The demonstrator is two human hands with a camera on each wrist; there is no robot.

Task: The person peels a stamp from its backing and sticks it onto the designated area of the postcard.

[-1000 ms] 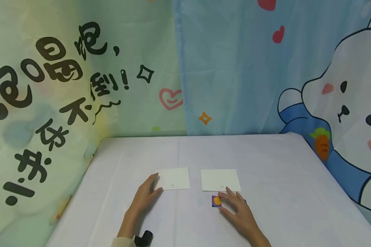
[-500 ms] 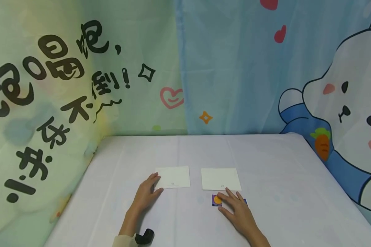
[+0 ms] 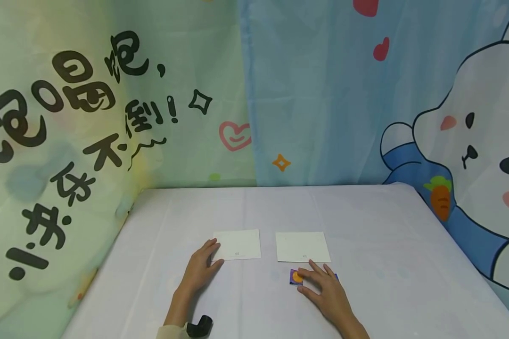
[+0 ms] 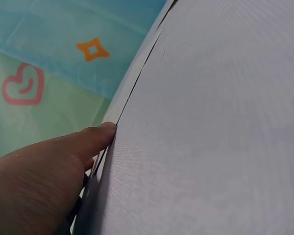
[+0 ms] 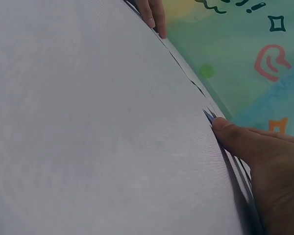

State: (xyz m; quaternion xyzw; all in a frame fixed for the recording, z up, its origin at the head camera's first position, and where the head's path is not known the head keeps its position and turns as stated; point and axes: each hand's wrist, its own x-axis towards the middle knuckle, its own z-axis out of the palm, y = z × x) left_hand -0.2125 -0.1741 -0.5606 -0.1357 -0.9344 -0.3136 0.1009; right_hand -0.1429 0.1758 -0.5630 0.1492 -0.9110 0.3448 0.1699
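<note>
Two blank-looking white cards lie side by side on the white table, the left card (image 3: 239,244) and the right card (image 3: 302,246), each with a tiny mark near its lower edge. My left hand (image 3: 200,268) rests at the near left corner of the left card, fingers and thumb relaxed and touching its edge. Over a small purple card with an orange circle (image 3: 296,278), just in front of the right card, rests my right hand (image 3: 325,292). Its fingers are spread and hide the purple card's middle; a bit of purple shows beyond them.
The white tablecloth (image 3: 246,306) covers the table, whose far edge meets a printed curtain (image 3: 314,94) with a cartoon rabbit. On the left wrist sits a black device (image 3: 200,326).
</note>
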